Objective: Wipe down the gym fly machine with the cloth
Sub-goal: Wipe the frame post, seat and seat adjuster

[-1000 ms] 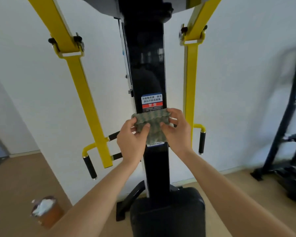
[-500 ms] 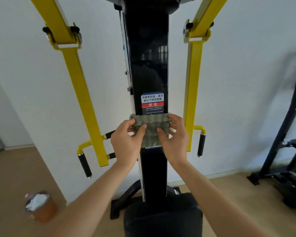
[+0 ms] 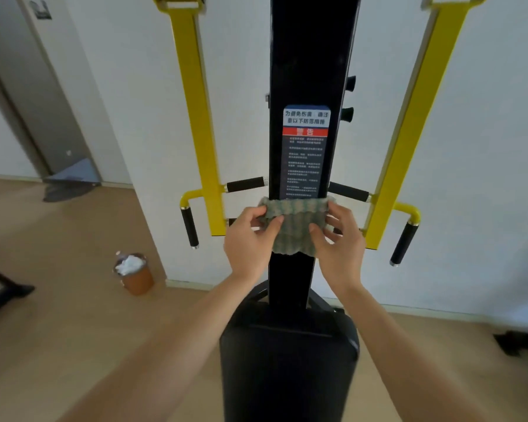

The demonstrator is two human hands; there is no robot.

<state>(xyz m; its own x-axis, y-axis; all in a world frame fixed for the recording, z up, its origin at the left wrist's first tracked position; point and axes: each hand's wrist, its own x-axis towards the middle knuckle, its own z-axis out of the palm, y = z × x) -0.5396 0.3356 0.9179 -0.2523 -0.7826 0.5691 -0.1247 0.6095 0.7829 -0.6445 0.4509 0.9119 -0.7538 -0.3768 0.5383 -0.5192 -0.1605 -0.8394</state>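
The fly machine's black central column (image 3: 310,71) stands straight ahead, with a warning label (image 3: 305,150) on its front. A grey-green checked cloth (image 3: 294,228) is spread across the column just below the label. My left hand (image 3: 250,242) pinches the cloth's left edge and my right hand (image 3: 339,239) pinches its right edge, both holding it against the column. Yellow arms hang on either side, the left arm (image 3: 195,117) and the right arm (image 3: 415,117), each ending in black-gripped handles. The black padded seat (image 3: 288,367) sits below my hands.
A brown waste bin (image 3: 134,274) full of white paper stands on the wooden floor at the left. A grey door (image 3: 40,95) is at the far left. Dark equipment bases (image 3: 521,342) lie at the right and left edges. A white wall is behind the machine.
The cloth and both hands have slid down the column, uncovering the whole label. The view has tilted downward and moved closer.
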